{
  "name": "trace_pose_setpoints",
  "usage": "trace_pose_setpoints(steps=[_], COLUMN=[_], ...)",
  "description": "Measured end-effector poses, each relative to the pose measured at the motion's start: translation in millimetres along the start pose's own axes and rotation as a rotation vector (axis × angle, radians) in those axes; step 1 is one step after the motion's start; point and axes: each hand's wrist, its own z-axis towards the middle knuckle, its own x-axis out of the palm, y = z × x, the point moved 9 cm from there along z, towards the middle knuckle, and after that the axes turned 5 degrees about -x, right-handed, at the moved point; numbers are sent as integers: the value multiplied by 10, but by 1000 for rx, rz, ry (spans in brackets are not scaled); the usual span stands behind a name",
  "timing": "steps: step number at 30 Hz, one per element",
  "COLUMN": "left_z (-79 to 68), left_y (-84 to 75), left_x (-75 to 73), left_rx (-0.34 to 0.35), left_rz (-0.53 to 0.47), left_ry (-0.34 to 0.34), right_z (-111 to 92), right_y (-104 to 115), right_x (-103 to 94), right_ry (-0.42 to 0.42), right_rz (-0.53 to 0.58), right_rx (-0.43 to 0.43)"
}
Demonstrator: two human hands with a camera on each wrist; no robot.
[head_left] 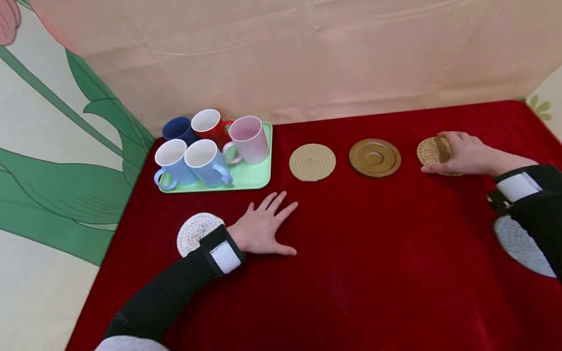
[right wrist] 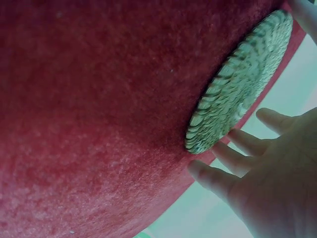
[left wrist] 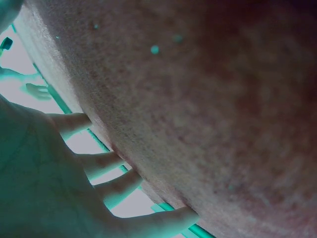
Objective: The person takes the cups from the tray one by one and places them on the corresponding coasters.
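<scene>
My left hand [head_left: 261, 231] is spread over the red cloth, with its fingers apart and nothing in it. Its wrist partly covers a white patterned coaster [head_left: 197, 231]. In the left wrist view its fingers [left wrist: 119, 188] extend straight along the cloth. At the far right, my right hand [head_left: 467, 152] reaches over a small round woven coaster [head_left: 429, 152]. The thumb lies on its near side and the fingers on its far side. The right wrist view shows this woven coaster [right wrist: 237, 89] flat on the cloth, with fairly straight fingertips right at its edge.
A green tray [head_left: 254, 178] at the back left bears several mugs: a pink mug [head_left: 250, 141], a red one, a dark blue one and light blue ones. A beige spiral coaster [head_left: 312, 162] and a brown wooden saucer [head_left: 375, 157] lie mid-table. A grey mat [head_left: 520, 243] shows under the right sleeve.
</scene>
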Motion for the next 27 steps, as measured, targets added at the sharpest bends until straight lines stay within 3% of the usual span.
trace_pose_setpoints(steps=[4,13,18,27], left_z=[1,-92,-308,-906], left_y=[-6,76,325,948], left_x=[-3,-117,-212,-239], left_rx=[4,43,2,-218], left_rz=[-7,-113,-231,-337], left_ry=[-3,4,-26,-144], right_z=[-83,-512,-768,-1051], right_y=[187,920,1198,1416], right_x=[-64,-16,87,230], right_ry=[-70,-185,-199,-189], right_rz=[-20,-107,-113,-143], right_rx=[-66,-303,-377,-417])
